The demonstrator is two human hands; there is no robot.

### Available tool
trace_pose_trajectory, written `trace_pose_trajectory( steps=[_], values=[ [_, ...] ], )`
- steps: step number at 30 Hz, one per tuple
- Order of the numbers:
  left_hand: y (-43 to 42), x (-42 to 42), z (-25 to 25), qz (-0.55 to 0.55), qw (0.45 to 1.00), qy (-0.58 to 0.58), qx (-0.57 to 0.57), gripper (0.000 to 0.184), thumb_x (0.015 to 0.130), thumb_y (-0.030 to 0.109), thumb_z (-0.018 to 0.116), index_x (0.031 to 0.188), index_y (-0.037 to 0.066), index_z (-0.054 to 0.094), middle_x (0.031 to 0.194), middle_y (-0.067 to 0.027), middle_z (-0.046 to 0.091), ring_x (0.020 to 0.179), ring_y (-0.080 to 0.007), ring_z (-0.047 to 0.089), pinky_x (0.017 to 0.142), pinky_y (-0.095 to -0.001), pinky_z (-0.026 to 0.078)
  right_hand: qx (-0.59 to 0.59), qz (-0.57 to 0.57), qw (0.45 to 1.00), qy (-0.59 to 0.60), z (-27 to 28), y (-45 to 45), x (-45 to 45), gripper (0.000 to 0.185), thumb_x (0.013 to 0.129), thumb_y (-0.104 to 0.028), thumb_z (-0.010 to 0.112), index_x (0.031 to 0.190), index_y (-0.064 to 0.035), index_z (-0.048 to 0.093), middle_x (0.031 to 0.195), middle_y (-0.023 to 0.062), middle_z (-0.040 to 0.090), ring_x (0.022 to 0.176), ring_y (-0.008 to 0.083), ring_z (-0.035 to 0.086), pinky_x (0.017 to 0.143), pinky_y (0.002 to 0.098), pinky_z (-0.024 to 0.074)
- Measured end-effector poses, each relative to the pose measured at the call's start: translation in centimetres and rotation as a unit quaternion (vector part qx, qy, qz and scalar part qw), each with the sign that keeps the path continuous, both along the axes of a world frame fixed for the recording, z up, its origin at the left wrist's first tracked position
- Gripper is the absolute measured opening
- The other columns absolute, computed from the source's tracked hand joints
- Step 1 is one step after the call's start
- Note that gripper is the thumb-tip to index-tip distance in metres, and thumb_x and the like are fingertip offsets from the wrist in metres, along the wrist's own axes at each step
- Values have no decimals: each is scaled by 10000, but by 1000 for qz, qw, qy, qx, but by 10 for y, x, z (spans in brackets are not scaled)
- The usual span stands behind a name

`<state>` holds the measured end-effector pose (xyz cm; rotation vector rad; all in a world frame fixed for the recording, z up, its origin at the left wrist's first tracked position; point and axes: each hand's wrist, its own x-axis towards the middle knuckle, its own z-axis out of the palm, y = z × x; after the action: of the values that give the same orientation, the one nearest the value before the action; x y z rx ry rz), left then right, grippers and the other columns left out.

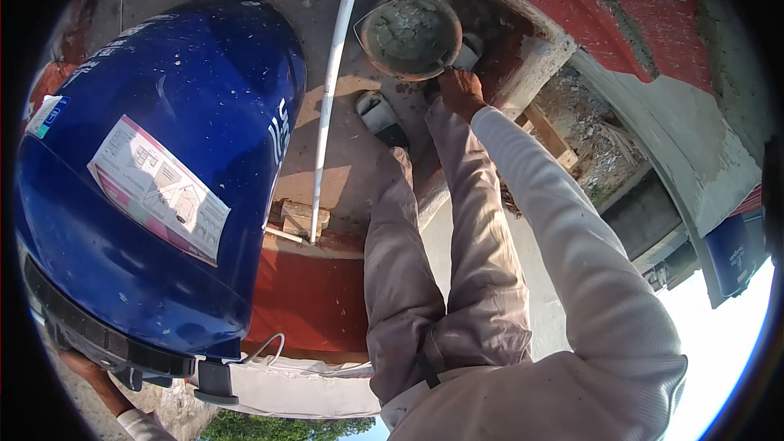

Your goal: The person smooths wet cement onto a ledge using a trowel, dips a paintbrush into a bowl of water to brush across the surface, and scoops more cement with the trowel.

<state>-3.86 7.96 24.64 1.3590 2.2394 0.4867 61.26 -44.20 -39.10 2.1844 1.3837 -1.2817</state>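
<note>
Gap btwn tank (pixel 204 114) & bucket (pixel 408 75); white pipe (pixel 330 86) in way.

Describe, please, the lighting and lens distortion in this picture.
Head view: sunlight patches the trousers, while the mortar bucket sits in shade; same head view: the sky at lower right is washed out white; head view again: wide-angle bending, with black rounded corners.

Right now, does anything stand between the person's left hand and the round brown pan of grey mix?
Yes: in this view, the large, rounded blue container and, beyond it, the thin white pipe lie between left hand and pan.
</note>
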Motion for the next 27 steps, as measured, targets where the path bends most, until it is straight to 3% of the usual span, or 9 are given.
trace_pose_trajectory(
  steps=[3, 6, 9, 10, 14, 16, 20, 22, 27],
  values=[
    [-2, 2, -6, 16, 1000, -22, 4, 516, 1137, 289, 445, 1532, -20, 569, 1519, -135, 612, 1352, -270, 610, 1195, -409, 457, -56, -4, 998, -20, 5, 3, 3, 310, 914, -205, 688, 1183, -59, 741, 1138, 165, 765, 1081, 375, 745, 897, 485, 604],
    [-1, 32, -24, 97, 989, -104, 29, 537, 1141, 318, 441, 1536, -23, 565, 1529, -138, 605, 1371, -275, 596, 1214, -412, 434, -69, -29, 993, -87, 76, -10, -3, 432, 942, -253, 686, 1324, -51, 681, 1213, 199, 720, 1147, 365, 718, 933, 497, 598],
    [15, -17, -40, -54, 989, 123, 54, 595, 1138, 380, 442, 1549, -38, 545, 1557, -181, 591, 1396, -328, 585, 1233, -417, 398, -10, -83, 994, -76, 160, -25, 5, 639, 898, -234, 704, 1480, -37, 530, 1298, 255, 623, 1174, 439, 680, 942, 550, 586],
    [26, -61, -48, -221, 917, 323, 74, 626, 1131, 422, 460, 1564, -25, 531, 1572, -225, 578, 1419, -392, 565, 1234, -438, 385, -13, -127, 990, -63, 191, -29, 10, 668, 905, -248, 686, 1517, -49, 504, 1286, 273, 632, 1192, 460, 672, 947, 565, 579],
    [-40, 103, -38, -98, 944, 302, 92, 706, 1092, 521, 533, 1581, 12, 520, 1537, -248, 599, 1412, -425, 566, 1208, -485, 407, 36, -289, 952, -94, 322, -47, 44, 621, 946, -298, 658, 1514, -69, 556, 1257, 302, 663, 1177, 500, 677, 974, 584, 568],
    [-20, 47, -62, -155, 925, 322, 127, 753, 1061, 562, 584, 1576, 16, 523, 1540, -227, 603, 1409, -428, 569, 1195, -498, 423, 117, -360, 914, -146, 393, -49, 67, 567, 955, -316, 657, 1449, -41, 620, 1284, 301, 673, 1151, 503, 688, 984, 575, 569],
    [-35, 84, -39, -139, 932, 325, 77, 710, 1059, 520, 573, 1580, 41, 521, 1549, -233, 598, 1419, -430, 568, 1184, -509, 446, 329, -409, 796, -301, 534, -69, 150, 517, 969, -270, 684, 1416, -13, 642, 1297, 255, 692, 1134, 450, 703, 978, 531, 570],
    [-61, 134, -13, -75, 931, 349, 78, 692, 1029, 469, 528, 1518, -20, 556, 1424, -301, 657, 1304, -461, 648, 1110, -539, 505, 416, -449, 713, -342, 610, -81, 198, 382, 984, -220, 688, 1301, -11, 724, 1202, 216, 752, 1060, 415, 733, 953, 483, 576],
    [-59, 135, -27, -40, 848, 513, 128, 675, 1001, 500, 541, 1490, 38, 593, 1321, -208, 716, 1187, -407, 705, 1059, -515, 536, 523, -427, 580, -456, 743, -107, 329, 280, 1007, -247, 661, 1119, -30, 798, 1125, 180, 781, 978, 373, 757, 905, 461, 575]
  ],
)
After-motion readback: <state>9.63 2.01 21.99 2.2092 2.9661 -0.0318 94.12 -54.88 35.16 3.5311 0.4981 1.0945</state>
